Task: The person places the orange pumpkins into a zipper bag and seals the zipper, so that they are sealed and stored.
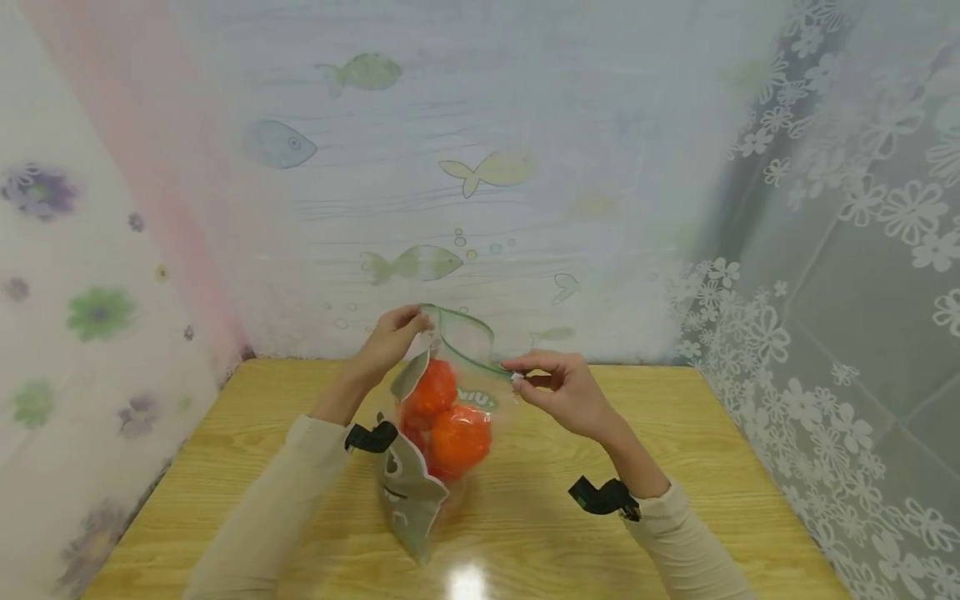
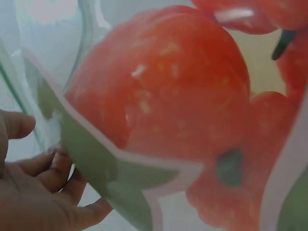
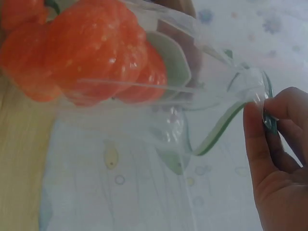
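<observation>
A clear zip bag (image 1: 467, 333) with a green seal strip and a grey-green cartoon print hangs upright over the table, its mouth spread apart. Inside lie several orange-red, ribbed, pumpkin-like pieces (image 1: 461, 442); a dark green stem (image 2: 229, 167) shows on one in the left wrist view. My left hand (image 1: 392, 340) holds the mouth's left corner between thumb and fingers. At the opposite corner, my right hand (image 1: 566, 390) pinches the end of the green strip (image 3: 220, 129) between thumb and forefinger. The right hand's other fingers are curled behind the plastic.
The wood-grain table (image 1: 600, 533) stretches beneath the bag and both forearms. Behind its far edge hangs a pale sheet (image 1: 600, 275) printed with fish. A flowered covering (image 1: 97, 375) borders the left, and a sheet with white flowers (image 1: 847, 333) the right.
</observation>
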`<state>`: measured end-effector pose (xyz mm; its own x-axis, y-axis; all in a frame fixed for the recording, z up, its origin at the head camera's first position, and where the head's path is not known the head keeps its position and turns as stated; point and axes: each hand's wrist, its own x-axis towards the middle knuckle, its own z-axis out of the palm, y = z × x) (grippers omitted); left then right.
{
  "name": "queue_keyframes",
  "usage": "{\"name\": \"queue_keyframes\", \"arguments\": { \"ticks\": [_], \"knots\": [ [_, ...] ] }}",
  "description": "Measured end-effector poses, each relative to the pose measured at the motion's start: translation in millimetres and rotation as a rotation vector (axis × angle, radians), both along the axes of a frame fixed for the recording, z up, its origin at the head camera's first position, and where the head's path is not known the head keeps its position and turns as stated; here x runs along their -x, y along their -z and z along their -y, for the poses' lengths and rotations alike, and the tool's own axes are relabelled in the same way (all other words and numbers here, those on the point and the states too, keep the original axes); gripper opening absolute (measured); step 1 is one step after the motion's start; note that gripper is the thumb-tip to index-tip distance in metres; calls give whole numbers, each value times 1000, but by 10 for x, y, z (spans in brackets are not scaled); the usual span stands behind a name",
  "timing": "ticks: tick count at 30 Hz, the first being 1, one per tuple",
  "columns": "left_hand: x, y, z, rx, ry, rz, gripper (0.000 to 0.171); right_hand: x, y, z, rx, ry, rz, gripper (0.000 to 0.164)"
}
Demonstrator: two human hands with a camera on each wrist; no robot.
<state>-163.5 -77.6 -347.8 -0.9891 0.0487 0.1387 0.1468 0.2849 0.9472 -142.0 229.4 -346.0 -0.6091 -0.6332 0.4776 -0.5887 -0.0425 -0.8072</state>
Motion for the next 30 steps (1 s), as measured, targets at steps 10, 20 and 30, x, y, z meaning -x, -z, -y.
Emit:
{"name": "queue_keyframes", "arguments": {
  "ticks": [10,20,30],
  "knots": [
    [70,67,297,-252,-249,-276,35,315,-23,11,171,192,-31,26],
    [225,8,544,-460,-175,-536,23,627,-143,145,296,405,-165,24],
    [433,126,656,-467,-152,-611,25,864,3,318,417,504,-192,24]
  ]
}}
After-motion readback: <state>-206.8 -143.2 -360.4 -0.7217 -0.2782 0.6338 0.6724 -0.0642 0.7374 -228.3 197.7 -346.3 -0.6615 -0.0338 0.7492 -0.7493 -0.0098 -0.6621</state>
